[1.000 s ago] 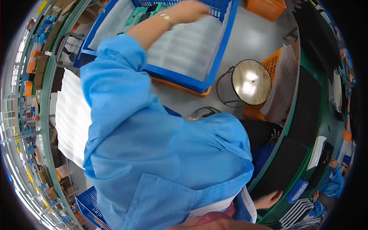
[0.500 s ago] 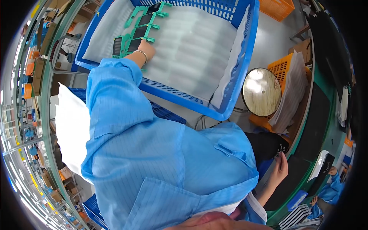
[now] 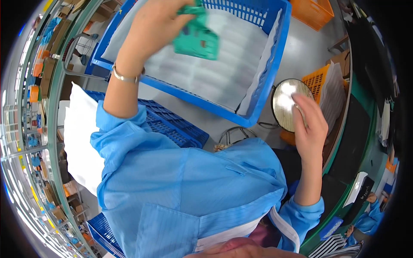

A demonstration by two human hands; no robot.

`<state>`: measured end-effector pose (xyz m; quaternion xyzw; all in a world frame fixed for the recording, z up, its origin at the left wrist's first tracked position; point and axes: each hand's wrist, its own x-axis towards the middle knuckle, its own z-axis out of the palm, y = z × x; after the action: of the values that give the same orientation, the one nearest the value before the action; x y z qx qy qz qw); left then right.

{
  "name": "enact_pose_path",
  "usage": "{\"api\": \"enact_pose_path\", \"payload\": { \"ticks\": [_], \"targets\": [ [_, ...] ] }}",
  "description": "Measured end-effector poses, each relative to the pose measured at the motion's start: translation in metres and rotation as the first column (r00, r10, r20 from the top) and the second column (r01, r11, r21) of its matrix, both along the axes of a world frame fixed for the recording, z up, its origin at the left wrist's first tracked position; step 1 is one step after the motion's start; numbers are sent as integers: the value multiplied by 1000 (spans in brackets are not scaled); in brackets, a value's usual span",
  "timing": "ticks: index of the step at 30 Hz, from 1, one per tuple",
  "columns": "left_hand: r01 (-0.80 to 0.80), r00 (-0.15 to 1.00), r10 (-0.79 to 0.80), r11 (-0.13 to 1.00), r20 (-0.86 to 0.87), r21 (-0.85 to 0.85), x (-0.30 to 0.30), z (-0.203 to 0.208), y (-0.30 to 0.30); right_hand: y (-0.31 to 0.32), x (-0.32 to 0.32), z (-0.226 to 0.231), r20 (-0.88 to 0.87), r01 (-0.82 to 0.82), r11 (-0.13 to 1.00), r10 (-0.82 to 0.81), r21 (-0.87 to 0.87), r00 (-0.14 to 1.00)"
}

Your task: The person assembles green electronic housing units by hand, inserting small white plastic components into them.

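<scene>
From here, a blurred green piece (image 3: 200, 43) is gripped in the person's left hand (image 3: 155, 32), above a blue basket (image 3: 202, 104) lined with white sheeting (image 3: 206, 79); the right hand (image 3: 312, 124), empty, fingers loosely parted, hovers near a round stool (image 3: 282, 103).

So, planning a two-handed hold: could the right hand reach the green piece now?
Probably yes, by reaching across: the right hand looks empty, and the green piece sticks out beyond the left hand.
</scene>
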<state>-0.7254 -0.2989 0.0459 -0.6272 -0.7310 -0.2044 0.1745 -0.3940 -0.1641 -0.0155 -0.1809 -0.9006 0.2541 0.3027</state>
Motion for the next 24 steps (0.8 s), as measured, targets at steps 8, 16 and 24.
{"api": "enact_pose_path", "payload": {
  "ticks": [8, 16, 24],
  "targets": [
    [581, 711, -685, 700, 158, 416, 107, 40, 19, -17, -47, 62, -78, -139, 952, 166, 272, 983],
    [437, 372, -488, 842, 790, 315, 42, -15, 80, -20, 1, 37, -177, 240, 966, -254, -96, 951],
    [-355, 927, 343, 672, -151, -650, -224, -294, 71, -4, 107, 8, -58, 727, 541, -817, -422, 574]
  ]
}}
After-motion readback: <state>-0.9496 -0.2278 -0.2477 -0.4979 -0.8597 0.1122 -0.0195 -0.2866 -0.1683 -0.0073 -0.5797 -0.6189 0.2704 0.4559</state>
